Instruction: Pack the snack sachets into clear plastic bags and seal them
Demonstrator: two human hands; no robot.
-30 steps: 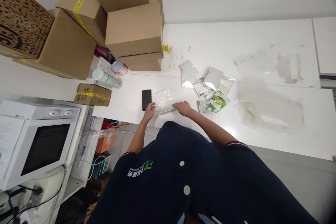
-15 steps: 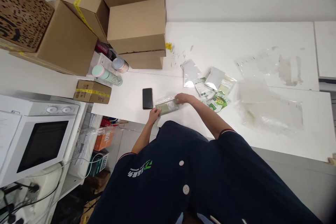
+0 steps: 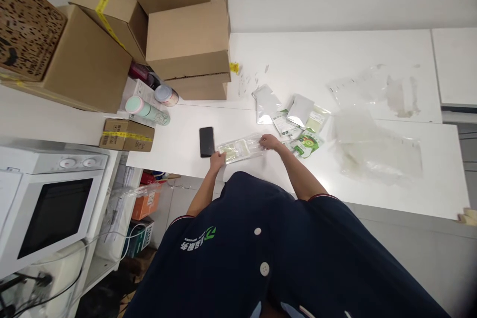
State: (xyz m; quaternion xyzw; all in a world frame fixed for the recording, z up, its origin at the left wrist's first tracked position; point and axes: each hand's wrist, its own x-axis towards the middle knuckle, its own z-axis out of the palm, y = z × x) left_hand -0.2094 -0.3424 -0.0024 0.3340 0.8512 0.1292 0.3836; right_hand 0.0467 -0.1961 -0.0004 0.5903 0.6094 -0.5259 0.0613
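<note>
Stretched between my two hands, near the table's front edge, is a clear plastic bag (image 3: 241, 149) with a pale green packet showing in its left part. My left hand (image 3: 217, 160) is closed on the bag's left end. At the other end, my right hand (image 3: 270, 142) pinches the bag's right edge. A dark phone (image 3: 206, 141) lies just left of the bag. To the right of my right hand are a green and white printed packet (image 3: 308, 143), silver pouches (image 3: 300, 110) and a pale green packet (image 3: 316, 118), partly overlapping.
Cardboard boxes (image 3: 188, 35) are stacked at the back left. A mint bottle (image 3: 148, 111), a can (image 3: 166, 95) and a small taped box (image 3: 126, 135) stand beside them. Large clear plastic bags (image 3: 376, 154) lie on the right of the white table (image 3: 406, 198). A microwave (image 3: 55, 208) is at left.
My right hand has moved to the right, drawing the bag out longer and flatter. My left hand stays at the bag's left end. The view has shifted slightly.
</note>
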